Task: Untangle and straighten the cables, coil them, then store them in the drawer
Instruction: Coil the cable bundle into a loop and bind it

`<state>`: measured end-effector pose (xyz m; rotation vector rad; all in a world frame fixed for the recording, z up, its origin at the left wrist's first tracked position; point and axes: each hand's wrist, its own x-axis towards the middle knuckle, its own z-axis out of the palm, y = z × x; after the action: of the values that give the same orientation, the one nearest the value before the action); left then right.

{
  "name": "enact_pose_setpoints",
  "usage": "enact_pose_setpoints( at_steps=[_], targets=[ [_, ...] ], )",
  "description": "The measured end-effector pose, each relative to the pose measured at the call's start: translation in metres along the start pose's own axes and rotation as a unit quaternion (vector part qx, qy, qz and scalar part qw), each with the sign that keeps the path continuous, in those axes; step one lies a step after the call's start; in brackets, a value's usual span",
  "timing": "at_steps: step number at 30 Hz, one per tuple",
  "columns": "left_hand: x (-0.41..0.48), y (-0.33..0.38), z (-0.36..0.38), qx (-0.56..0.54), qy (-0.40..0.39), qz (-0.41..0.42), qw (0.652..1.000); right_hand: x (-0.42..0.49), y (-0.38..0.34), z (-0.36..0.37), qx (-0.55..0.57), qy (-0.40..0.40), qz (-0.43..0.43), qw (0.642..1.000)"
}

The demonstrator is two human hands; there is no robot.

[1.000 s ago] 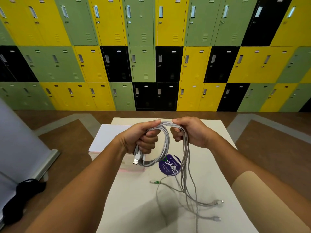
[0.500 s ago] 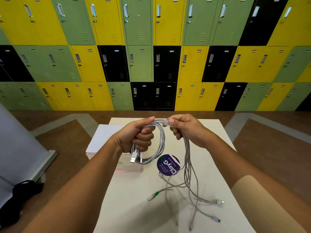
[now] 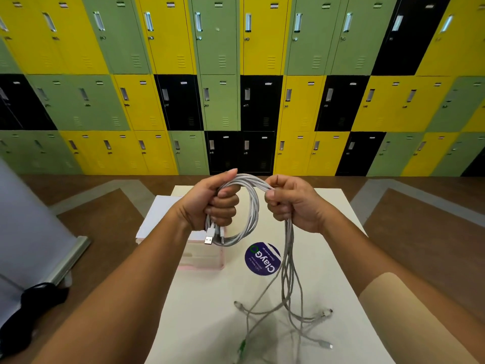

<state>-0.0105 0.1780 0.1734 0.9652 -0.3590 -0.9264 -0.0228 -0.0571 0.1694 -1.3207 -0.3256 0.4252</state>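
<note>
Left hand (image 3: 210, 206), right hand (image 3: 295, 206) clutching cables (image 3: 256, 208), dangling ends blurred

1. Two hands are seen: the left hand (image 3: 215, 203) and the right hand (image 3: 294, 203).
2. One bunch of grey cables (image 3: 253, 206) is held by both. The cables in it cannot be counted.
3. One flat USB plug (image 3: 209, 240) is seen under the left hand.
4. Four loose cable ends (image 3: 326, 312) are counted low down. One of them is a green end (image 3: 241, 346).
5. One round blue sticker (image 3: 263, 258) is seen.
6. One white table (image 3: 210, 311) is seen.
7. One clear drawer (image 3: 202, 258) is seen.
8. One black bag (image 3: 31, 311) is seen.
9. Lockers (image 3: 168, 101) are seen in three colours. They are too many to be counted.
</note>
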Motion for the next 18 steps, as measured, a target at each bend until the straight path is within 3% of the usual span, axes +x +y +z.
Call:
enact_pose_setpoints(
  at_steps=[7,11,18],
  targets=[
    [-0.001,-0.002,0.004,-0.003,0.025,0.020,0.999,-0.004,0.015,0.003,-0.165,0.091,-0.028,0.982],
    [0.001,-0.004,0.006,-0.010,0.028,0.031,0.999,-0.006,0.013,0.013,-0.076,0.098,0.016,0.992],
    [0.002,-0.007,0.009,-0.022,0.012,0.045,0.999,-0.012,0.006,0.014,0.088,0.001,0.164,0.982]
  ],
)
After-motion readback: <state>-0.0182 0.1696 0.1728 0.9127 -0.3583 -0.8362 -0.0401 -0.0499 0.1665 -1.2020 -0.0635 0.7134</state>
